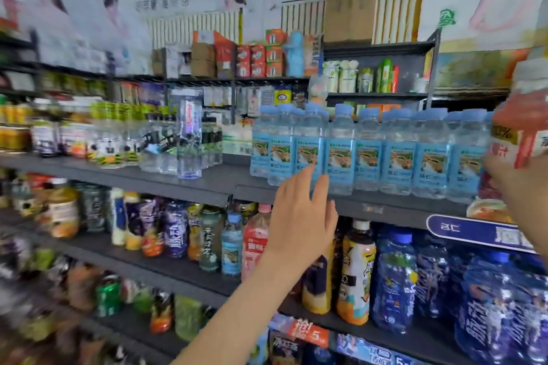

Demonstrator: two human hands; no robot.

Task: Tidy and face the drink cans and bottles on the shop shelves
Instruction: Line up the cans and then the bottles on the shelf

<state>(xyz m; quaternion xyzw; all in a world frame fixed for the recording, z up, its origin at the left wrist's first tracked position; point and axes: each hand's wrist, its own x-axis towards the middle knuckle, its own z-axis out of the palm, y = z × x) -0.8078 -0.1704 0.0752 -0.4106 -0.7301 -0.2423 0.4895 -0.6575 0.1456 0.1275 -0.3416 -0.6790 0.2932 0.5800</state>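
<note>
A row of blue-labelled water bottles (367, 154) lines the shelf (213, 179) at centre right. The left hand (299, 216), fingers straight and spread, reaches up to their labels. At the right edge, the right hand (517, 187) grips an orange juice bottle (525, 124).

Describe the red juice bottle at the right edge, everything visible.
The juice bottle looks plastic, red-orange, with white and yellow label bands and "100%" print. Roughly upright, cut by the frame's right edge, top blurred. It overlaps the right end of the water bottles. The right hand holds its lower part, hiding the base.
</note>
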